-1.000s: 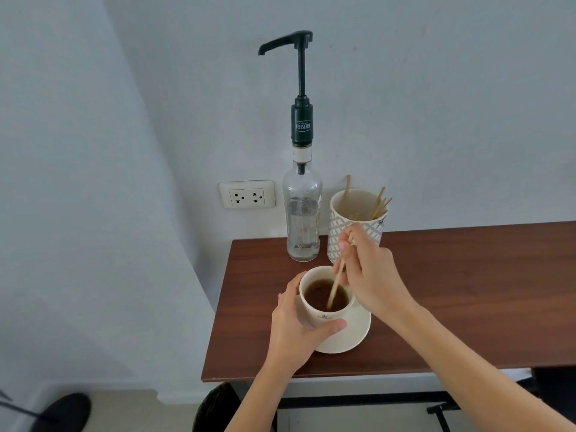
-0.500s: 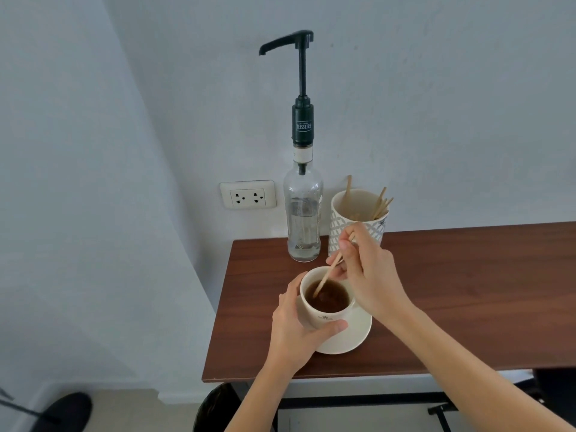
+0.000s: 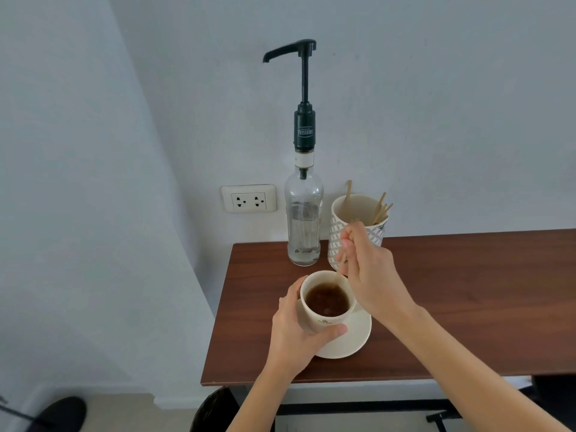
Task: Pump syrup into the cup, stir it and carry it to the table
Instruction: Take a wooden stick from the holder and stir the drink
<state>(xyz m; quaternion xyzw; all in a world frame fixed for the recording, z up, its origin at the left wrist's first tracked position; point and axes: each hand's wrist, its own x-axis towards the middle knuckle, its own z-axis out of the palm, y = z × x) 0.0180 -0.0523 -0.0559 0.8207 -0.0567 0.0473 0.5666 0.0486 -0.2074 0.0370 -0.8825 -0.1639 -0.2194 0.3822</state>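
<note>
A white cup (image 3: 321, 319) of dark drink stands on a white saucer (image 3: 355, 338) near the front left of the brown table (image 3: 452, 307). My left hand (image 3: 296, 332) wraps around the cup's left side. My right hand (image 3: 371, 272) pinches a thin wooden stir stick (image 3: 338, 277) whose tip dips into the drink at the cup's far rim. Behind the cup stands a clear syrup bottle (image 3: 304, 226) with a tall black pump (image 3: 304, 88), its spout pointing left.
A patterned white holder (image 3: 374, 235) with several wooden sticks stands right of the bottle, just behind my right hand. A wall socket (image 3: 248, 198) is left of the bottle. The table's left edge is close to the cup; dark objects lie on the floor below.
The stir stick has swung from the cup's left side to its far right rim, my right hand moving with it. My left hand and the cup stay put.
</note>
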